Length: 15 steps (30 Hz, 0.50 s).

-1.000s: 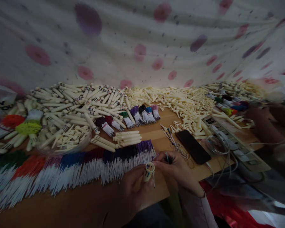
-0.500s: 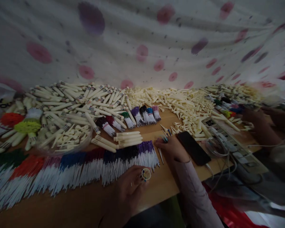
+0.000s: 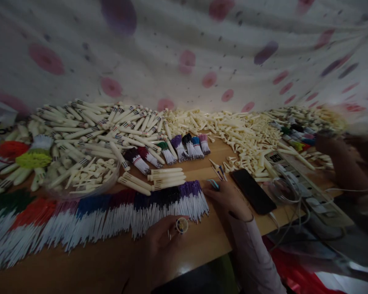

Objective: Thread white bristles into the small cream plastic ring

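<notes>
My left hand (image 3: pixel 155 247) is closed round a multicolour pen barrel (image 3: pixel 182 225), whose round open end faces up towards me; the rest is hidden in the fingers. My right hand (image 3: pixel 228 199) is closed, its fingertips at the right end of the row of purple-tipped refills (image 3: pixel 192 200). A small teal object (image 3: pixel 214 184) shows at those fingers; what kind it is I cannot make out. Behind the refills lie several cream pen barrels (image 3: pixel 167 179) side by side. Several loose coloured pieces (image 3: pixel 222 171) lie just beyond my right hand.
A phone (image 3: pixel 254 191) and a power strip (image 3: pixel 309 192) with cables lie to the right. Cream barrels (image 3: pixel 88 122) and small cream cone pieces (image 3: pixel 248 134) are heaped at the back. A clear bowl (image 3: pixel 115 179) stands left. Another person's hand (image 3: pixel 333 155) is at far right.
My right hand has come slightly nearer and lower, beside the purple refills. The pen barrel in my left hand has shifted a little left. The view has turned slightly.
</notes>
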### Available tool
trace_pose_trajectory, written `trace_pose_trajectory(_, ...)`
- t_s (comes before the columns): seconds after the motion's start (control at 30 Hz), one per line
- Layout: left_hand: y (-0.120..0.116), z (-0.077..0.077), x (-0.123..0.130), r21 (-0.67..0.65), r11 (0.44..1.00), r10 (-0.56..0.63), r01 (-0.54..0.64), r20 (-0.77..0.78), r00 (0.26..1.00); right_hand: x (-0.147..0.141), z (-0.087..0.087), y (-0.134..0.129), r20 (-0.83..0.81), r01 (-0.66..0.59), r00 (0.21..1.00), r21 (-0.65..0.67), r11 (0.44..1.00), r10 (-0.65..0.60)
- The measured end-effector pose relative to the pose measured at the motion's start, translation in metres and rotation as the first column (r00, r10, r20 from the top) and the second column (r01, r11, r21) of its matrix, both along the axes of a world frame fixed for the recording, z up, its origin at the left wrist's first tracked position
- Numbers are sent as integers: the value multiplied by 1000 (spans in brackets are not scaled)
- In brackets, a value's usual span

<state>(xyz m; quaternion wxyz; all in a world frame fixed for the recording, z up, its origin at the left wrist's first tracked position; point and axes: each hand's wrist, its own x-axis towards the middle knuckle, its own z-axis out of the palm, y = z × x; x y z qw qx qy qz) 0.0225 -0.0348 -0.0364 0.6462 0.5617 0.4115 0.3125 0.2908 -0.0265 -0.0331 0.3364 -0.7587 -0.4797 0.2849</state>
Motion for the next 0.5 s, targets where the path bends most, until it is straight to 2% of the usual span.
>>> trace_pose_trajectory(0.07,1,-1,-1,-7,1000,10,-10,-16,1000,-3,5,-5,-9,11,1000,31,999,-11)
trace_pose_trajectory(0.17,2,-3,-3,53,997,60,-58,-38,997,-13,17,-20,-18,50,999,98,994,-48)
trace_pose_trajectory(0.27,3,-7,-3,123,987,105,-106,18,994,-36,32,-40,-48,67,997,142,988,-60)
trace_pose_trajectory(0.4,5,-10,-3,282,952,87,-122,135,987,-77,53,-63,-326,72,945,210,975,0)
trace_pose_trajectory(0.5,6,-7,-2,358,924,85,-132,144,986,-97,59,-75,-403,7,912,199,980,76)
